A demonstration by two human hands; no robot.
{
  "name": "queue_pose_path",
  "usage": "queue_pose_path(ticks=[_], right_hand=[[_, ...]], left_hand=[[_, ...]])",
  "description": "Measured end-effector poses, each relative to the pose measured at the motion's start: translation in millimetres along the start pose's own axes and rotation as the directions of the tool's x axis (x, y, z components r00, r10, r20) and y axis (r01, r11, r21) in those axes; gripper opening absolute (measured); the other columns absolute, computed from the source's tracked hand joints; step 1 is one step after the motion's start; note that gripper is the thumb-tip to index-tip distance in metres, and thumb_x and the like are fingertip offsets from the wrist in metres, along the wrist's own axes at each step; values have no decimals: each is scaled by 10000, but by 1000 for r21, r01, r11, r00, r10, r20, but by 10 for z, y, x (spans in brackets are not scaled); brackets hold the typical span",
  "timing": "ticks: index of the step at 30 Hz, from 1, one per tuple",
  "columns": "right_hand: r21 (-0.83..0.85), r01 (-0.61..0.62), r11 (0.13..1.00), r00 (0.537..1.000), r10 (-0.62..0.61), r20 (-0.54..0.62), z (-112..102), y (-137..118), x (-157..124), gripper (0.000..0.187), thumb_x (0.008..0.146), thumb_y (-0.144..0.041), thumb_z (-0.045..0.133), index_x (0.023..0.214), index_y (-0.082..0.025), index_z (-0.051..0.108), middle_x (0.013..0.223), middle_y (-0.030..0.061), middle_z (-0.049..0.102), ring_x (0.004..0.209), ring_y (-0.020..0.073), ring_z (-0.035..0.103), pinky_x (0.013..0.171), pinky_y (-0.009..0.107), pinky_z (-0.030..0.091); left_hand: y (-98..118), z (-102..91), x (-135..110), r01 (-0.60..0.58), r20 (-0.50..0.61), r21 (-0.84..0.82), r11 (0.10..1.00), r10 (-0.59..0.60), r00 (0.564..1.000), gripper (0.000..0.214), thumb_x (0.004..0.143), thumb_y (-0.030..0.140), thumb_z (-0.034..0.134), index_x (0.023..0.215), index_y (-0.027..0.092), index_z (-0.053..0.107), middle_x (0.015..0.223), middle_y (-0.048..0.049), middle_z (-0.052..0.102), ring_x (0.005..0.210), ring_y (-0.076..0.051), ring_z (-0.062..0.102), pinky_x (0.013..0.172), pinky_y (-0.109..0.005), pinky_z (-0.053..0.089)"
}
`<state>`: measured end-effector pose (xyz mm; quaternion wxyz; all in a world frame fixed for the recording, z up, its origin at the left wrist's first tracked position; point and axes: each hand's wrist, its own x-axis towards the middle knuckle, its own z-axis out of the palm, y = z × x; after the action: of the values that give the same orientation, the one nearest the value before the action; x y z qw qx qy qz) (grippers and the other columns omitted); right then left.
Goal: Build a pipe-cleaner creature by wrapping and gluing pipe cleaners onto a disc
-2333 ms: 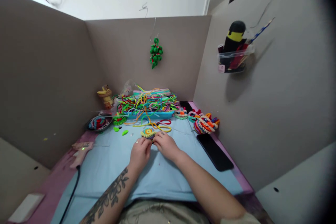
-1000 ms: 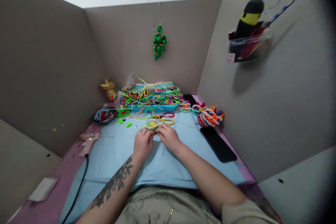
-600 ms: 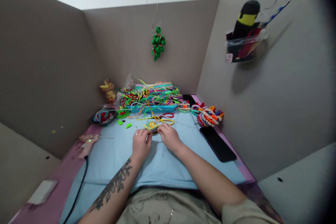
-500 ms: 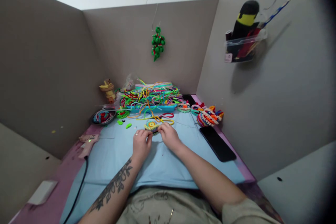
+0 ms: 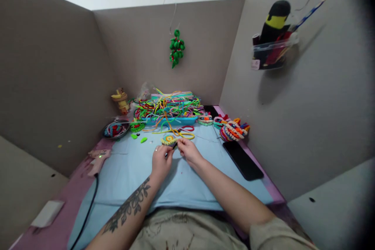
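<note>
Two hands meet over the flat blue cloth [image 5: 123, 175] on your pink desk [image 5: 73, 183]. Your left hand [image 5: 161, 160] looks to have its grip closed on a small dark piece [image 5: 175, 146], too tiny and blurred to name. Your right hand [image 5: 189, 151] seems to pinch the other end, grip together. Just past your hands is the round yarn piece with yellow and orange rings [image 5: 169, 139]; I cannot tell if the dark piece touches it. Maybe your hands are so close because something this little needs both to keep it steady.

The pink glue gun with a green light [image 5: 99, 161] lies at your left, perhaps so it is easy to grab. The blue plastic tray [image 5: 187, 120], heaped with bright fuzzy strings [image 5: 166, 105], sits at the back, likely to be near but not in your way.

Tall grey walls [image 5: 131, 47] stand left, back and right. Blue cloth spreads from your left hand toward the glue gun, and from your right hand to the flat black phone [image 5: 243, 161] by the right edge. A black cord [image 5: 88, 207] runs down the left side, well apart from your left hand.
</note>
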<state>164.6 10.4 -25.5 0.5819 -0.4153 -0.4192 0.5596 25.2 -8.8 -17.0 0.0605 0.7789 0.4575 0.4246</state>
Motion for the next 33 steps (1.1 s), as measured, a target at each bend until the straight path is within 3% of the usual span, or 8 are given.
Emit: queue_pose_path(ticks=[3,6,10,16,24,29,31,33], right_hand=[[-407,289,866,945,-327,-25,-124,-109,14,195,733,-232,570,916,-175,608,789,17,559,693,134,506,616,252,421],[-657,484,579,846,-502,181,-180,-201,-27,208,758,-157,558,946,-194,638,933,55,550,892,181,508,793,324,427],[-758,543,360,798,-502,333,-153,-204,-84,155,780,-131,569,864,-221,662,926,56,534,931,200,483,847,355,414],[-793,531,300,809,-458,368,-135,-136,-76,125,800,-119,543,813,-206,632,927,57,529,936,201,464,830,346,414],[-735,544,404,811,-477,339,-190,-145,-45,140,802,-104,488,770,-195,591,884,50,527,894,189,475,819,331,396],[-483,441,757,884,-461,84,-47,-92,-61,122,791,-238,518,683,-186,540,780,24,518,765,158,492,690,276,414],[-238,285,928,952,-303,-38,55,-31,-75,169,766,-330,544,676,-191,512,691,0,505,652,138,475,570,240,393],[52,95,994,994,-92,-60,133,31,-82,220,719,-395,586,702,-194,499,643,-18,502,563,116,452,484,211,345]], left_hand=[[-76,-33,16,26,-12,35,999,-26,1000,97,821,211,500,763,188,574,732,-39,608,740,-194,533,691,-322,406],[-104,-45,24,-3,20,91,996,1,1000,103,822,206,496,778,190,588,745,-44,610,752,-201,534,699,-327,404],[-81,-39,13,-66,57,139,988,59,997,124,830,201,488,793,197,606,771,-44,619,767,-205,528,718,-335,403],[-79,-43,12,-61,45,121,991,56,997,119,829,204,498,873,201,609,854,-55,626,839,-214,537,761,-351,410],[-94,-39,23,-22,39,101,995,18,999,119,824,212,490,745,195,578,749,-41,594,775,-204,525,743,-351,401],[-51,16,24,33,38,-19,999,-32,999,154,793,195,506,641,191,523,657,-18,549,690,-180,502,661,-310,391],[-2,40,22,17,40,-62,998,-15,999,156,793,189,502,639,190,524,658,-16,548,691,-175,499,658,-304,388],[46,60,18,0,44,-84,996,4,999,153,796,181,497,649,190,537,673,-20,553,706,-175,499,664,-305,387]])
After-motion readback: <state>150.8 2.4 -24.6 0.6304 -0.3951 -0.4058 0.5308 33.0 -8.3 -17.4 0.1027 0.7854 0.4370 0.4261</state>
